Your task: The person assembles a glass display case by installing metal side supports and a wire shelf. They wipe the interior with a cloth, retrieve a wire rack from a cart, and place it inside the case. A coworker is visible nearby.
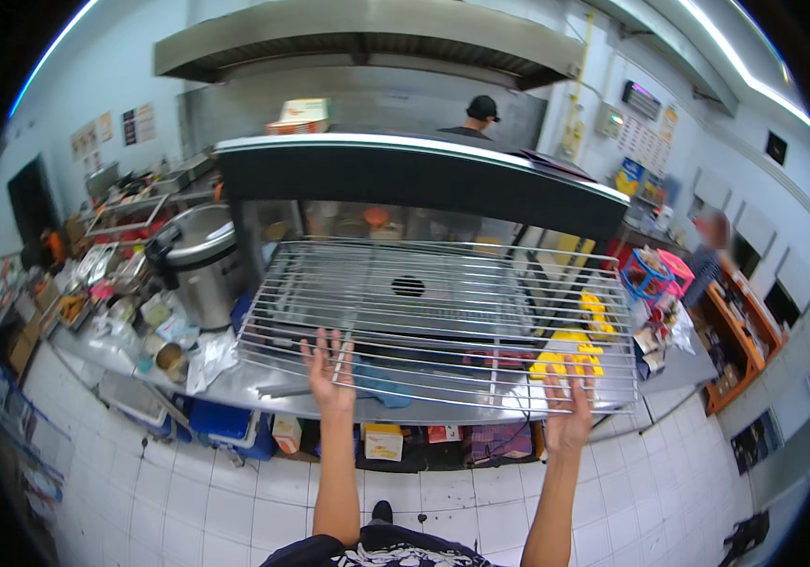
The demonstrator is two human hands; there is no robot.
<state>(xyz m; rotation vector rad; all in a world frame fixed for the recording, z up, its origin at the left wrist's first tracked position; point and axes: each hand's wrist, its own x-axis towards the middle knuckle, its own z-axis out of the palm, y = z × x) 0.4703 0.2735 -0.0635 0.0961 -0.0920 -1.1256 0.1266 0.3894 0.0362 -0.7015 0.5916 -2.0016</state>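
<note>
A wide wire rack [494,369] of shiny metal bars is held up in front of me, tilted, above the steel counter [282,373]. My left hand [329,369] supports its near edge left of the middle, fingers spread against the bars. At the near right corner, my right hand [570,402] holds the same edge with its fingers up along the wires. Through the bars show a metal surface with a dark round hole [408,285], a blue cloth [381,386] and several yellow pieces [566,354].
Behind the rack stands a unit with a black top panel [405,175]. A tall steel pot [206,269] stands left; a blue basket [646,274] sits right. Boxes [383,442] and a blue cooler [221,420] are underneath. One person [476,115] is beyond the unit, another [707,255] at right.
</note>
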